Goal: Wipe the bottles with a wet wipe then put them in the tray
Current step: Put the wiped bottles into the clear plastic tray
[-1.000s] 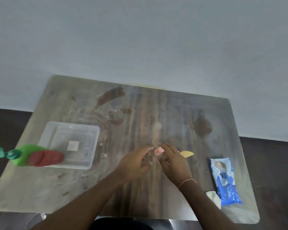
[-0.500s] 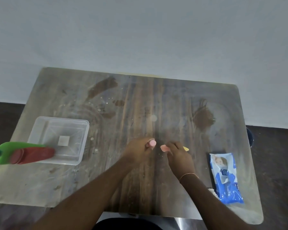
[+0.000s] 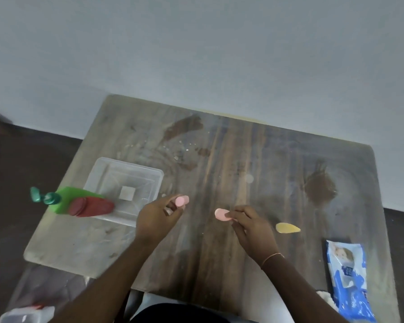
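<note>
My left hand point(image 3: 159, 215) grips a small pink round-ended item point(image 3: 182, 201) just right of the clear plastic tray point(image 3: 117, 180). A hand's width to the right, my right hand point(image 3: 252, 227) pinches a flat pink oval piece point(image 3: 221, 214) above the table. A yellow oval piece point(image 3: 287, 228) lies on the table beyond my right hand. Lying across the tray's near left corner are a green pump bottle point(image 3: 61, 199) and a red bottle point(image 3: 91, 207). The blue wet wipe pack point(image 3: 348, 276) lies at the table's right front, with a crumpled white wipe point(image 3: 324, 299) beside it.
The wooden table point(image 3: 243, 148) stands against a pale wall and is stained and dusty. Below its front left corner a clear plastic container point(image 3: 26, 315) shows. Dark floor lies on both sides.
My hands were close together on the pink item; they have drawn apart, each now holding a pink piece. The view has shifted, so the table sits further right.
</note>
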Demonstrator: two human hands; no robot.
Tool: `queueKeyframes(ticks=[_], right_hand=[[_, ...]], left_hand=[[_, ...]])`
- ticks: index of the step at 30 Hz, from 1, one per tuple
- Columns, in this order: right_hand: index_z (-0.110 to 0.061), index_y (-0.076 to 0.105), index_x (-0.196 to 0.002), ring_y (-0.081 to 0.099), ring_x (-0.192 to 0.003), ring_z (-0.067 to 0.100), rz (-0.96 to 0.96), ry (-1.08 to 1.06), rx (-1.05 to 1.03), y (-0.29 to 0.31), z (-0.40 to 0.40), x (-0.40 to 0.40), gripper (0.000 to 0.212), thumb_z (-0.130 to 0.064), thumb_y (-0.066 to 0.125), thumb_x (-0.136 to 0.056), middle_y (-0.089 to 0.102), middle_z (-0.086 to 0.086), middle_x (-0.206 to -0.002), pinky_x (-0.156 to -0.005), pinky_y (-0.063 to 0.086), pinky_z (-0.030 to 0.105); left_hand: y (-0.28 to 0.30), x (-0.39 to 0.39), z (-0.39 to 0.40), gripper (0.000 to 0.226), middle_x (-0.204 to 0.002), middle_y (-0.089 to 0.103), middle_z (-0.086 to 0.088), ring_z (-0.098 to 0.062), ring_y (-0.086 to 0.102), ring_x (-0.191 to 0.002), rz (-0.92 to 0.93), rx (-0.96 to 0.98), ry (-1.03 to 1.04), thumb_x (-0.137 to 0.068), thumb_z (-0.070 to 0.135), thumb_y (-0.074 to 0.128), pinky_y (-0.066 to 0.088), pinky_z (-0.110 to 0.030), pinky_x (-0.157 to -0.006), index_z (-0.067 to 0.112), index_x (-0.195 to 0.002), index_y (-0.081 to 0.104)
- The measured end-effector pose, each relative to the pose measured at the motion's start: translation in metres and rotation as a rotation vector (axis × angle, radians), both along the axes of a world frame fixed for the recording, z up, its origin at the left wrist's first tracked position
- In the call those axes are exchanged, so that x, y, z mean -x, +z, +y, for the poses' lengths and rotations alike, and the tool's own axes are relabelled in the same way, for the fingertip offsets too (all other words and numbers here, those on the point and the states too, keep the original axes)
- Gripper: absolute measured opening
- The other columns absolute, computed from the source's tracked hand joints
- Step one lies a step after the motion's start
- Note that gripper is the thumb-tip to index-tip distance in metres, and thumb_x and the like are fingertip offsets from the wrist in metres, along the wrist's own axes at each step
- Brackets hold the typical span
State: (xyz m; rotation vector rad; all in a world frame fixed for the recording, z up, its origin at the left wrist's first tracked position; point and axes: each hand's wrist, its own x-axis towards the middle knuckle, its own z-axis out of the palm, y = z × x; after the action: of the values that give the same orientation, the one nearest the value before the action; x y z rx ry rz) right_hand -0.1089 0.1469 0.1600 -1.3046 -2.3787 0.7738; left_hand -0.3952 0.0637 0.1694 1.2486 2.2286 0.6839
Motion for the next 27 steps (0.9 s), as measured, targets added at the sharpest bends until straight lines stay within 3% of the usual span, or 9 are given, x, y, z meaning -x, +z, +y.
queueKeyframes(ticks=[4, 6, 9, 15, 19, 24, 27], right_hand=[[-0.031, 0.075, -0.115, 0.067, -0.088, 0.01, 0.019, 0.121, 0.035, 0.003, -0.004, 0.059, 0.024, -0.019, 0.071, -0.095, 0.063, -0.014, -0.119, -0.067, 0.046, 0.016], [-0.033, 0.076, -0.115, 0.066, -0.084, 0.009, 0.013, 0.176, 0.042, 0.006, -0.007, 0.089, 0.024, -0.02, 0.071, -0.095, 0.063, -0.013, -0.119, -0.071, 0.038, 0.006], [-0.036, 0.075, -0.115, 0.067, -0.084, 0.011, 0.028, 0.262, 0.058, 0.012, -0.014, 0.132, 0.023, -0.024, 0.068, -0.097, 0.061, -0.013, -0.119, -0.069, 0.048, 0.02], [-0.035, 0.074, -0.118, 0.068, -0.095, 0.018, -0.013, 0.428, 0.072, 0.014, -0.026, 0.209, 0.024, -0.028, 0.061, -0.099, 0.059, -0.011, -0.121, -0.073, 0.058, 0.035], [-0.033, 0.076, -0.116, 0.067, -0.086, 0.021, -0.071, 0.485, 0.054, 0.004, -0.033, 0.248, 0.026, -0.017, 0.068, -0.097, 0.06, -0.007, -0.119, -0.068, 0.056, 0.034], [-0.029, 0.079, -0.114, 0.069, -0.085, 0.026, -0.157, 0.545, 0.048, -0.009, -0.04, 0.279, 0.037, -0.028, 0.046, -0.096, 0.063, -0.002, -0.118, -0.067, 0.056, 0.035], [-0.026, 0.081, -0.111, 0.07, -0.08, 0.03, -0.182, 0.578, 0.067, -0.015, -0.042, 0.29, 0.03, -0.018, 0.058, -0.093, 0.064, 0.003, -0.115, -0.065, 0.051, 0.033]], left_hand=[[0.008, 0.053, -0.039, 0.036, -0.085, 0.074, 0.023, 0.0, 0.067, -0.07, 0.014, -0.014, 0.139, -0.087, 0.056, 0.077, 0.056, -0.028, -0.071, 0.053, -0.123, 0.07], [0.008, 0.075, -0.058, 0.036, -0.085, 0.074, 0.027, 0.004, 0.068, -0.071, 0.021, 0.017, 0.201, -0.088, 0.061, 0.075, 0.054, -0.026, -0.07, 0.055, -0.123, 0.068], [0.003, 0.103, -0.083, 0.038, -0.08, 0.072, 0.031, 0.003, 0.071, -0.078, 0.067, 0.039, 0.282, -0.088, 0.066, 0.071, 0.051, -0.027, -0.069, 0.052, -0.123, 0.069], [-0.015, 0.132, -0.107, 0.041, -0.092, 0.08, 0.02, -0.019, 0.077, -0.095, 0.065, 0.117, 0.377, -0.093, 0.064, 0.067, 0.055, -0.033, -0.077, 0.044, -0.128, 0.069], [-0.03, 0.14, -0.108, 0.04, -0.095, 0.08, 0.016, -0.022, 0.077, -0.095, 0.026, 0.108, 0.399, -0.093, 0.061, 0.068, 0.057, -0.035, -0.077, 0.043, -0.129, 0.068], [-0.04, 0.142, -0.105, 0.04, -0.095, 0.081, 0.012, -0.025, 0.077, -0.093, 0.013, 0.106, 0.403, -0.096, 0.061, 0.066, 0.057, -0.035, -0.077, 0.038, -0.128, 0.07], [-0.04, 0.145, -0.102, 0.036, -0.094, 0.081, 0.013, -0.027, 0.076, -0.092, 0.016, 0.113, 0.413, -0.096, 0.06, 0.065, 0.053, -0.035, -0.074, 0.038, -0.124, 0.071]])
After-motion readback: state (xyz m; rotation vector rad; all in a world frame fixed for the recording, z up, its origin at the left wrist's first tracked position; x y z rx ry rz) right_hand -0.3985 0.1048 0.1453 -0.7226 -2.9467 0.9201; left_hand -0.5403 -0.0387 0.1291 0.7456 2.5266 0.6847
